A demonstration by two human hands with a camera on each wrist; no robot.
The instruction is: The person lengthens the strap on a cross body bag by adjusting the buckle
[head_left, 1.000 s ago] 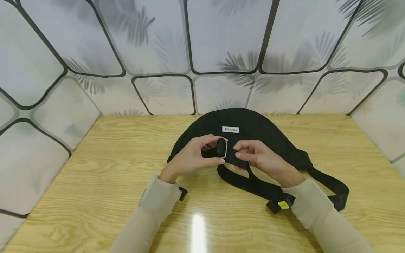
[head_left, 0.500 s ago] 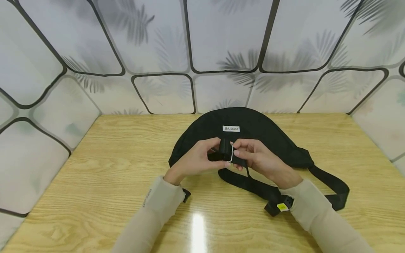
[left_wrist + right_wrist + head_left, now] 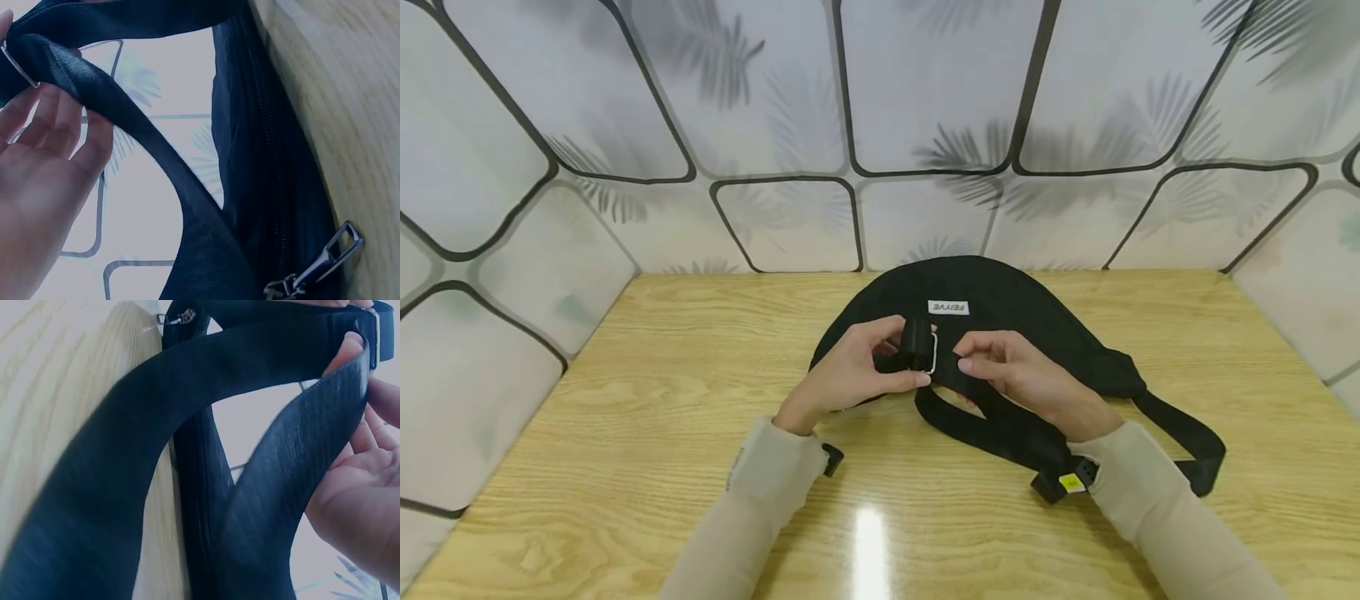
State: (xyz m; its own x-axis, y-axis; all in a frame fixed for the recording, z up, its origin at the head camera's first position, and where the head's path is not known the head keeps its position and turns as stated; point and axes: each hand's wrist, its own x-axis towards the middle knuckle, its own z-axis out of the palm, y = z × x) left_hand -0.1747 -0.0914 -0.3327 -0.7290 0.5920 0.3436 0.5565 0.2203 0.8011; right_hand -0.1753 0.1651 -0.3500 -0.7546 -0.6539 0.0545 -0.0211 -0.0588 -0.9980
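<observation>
A black crescent-shaped sling bag [image 3: 992, 287] with a small white label lies at the back of the table. My left hand [image 3: 850, 371] pinches its black webbing strap at a rectangular metal slider buckle [image 3: 934, 354], thumb below and fingers above. A folded loop of strap [image 3: 915, 342] stands up at the buckle. Just to the right, my right hand [image 3: 1030, 379] pinches another stretch of strap [image 3: 300, 444] between thumb and fingers. In the right wrist view the pinched strap lies close to the buckle. How the webbing threads through the buckle is partly hidden.
The wooden table [image 3: 647, 400] ends at a patterned backdrop [image 3: 925, 92] behind the bag. More strap [image 3: 1195, 442] loops over the table to the right, beneath my right forearm. A metal zipper pull [image 3: 322, 262] hangs from the bag's edge.
Half a second ago my left hand and the buckle shifted right to meet my right fingers; now they are back left, with a gap between the hands. The strap below my right hand has turned flatter.
</observation>
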